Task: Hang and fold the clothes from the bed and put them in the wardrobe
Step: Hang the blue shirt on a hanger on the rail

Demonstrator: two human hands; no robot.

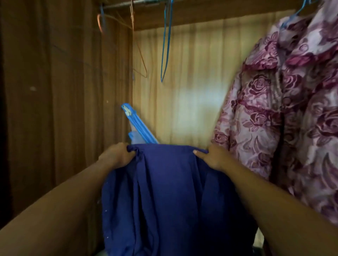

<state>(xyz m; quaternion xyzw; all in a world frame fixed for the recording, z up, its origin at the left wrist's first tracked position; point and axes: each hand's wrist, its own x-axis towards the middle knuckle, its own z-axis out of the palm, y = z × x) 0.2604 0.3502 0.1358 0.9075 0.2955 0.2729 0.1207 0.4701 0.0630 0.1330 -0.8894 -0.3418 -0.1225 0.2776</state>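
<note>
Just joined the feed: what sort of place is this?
Most likely inside a wooden wardrobe: a rail at the top, a bare blue hanger on it, a floral garment hung at right.

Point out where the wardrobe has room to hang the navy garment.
Open gap before the back panel, between the empty blue hanger and the floral shirt. Left is crowded: wire hangers bunch by the side wall.
</note>
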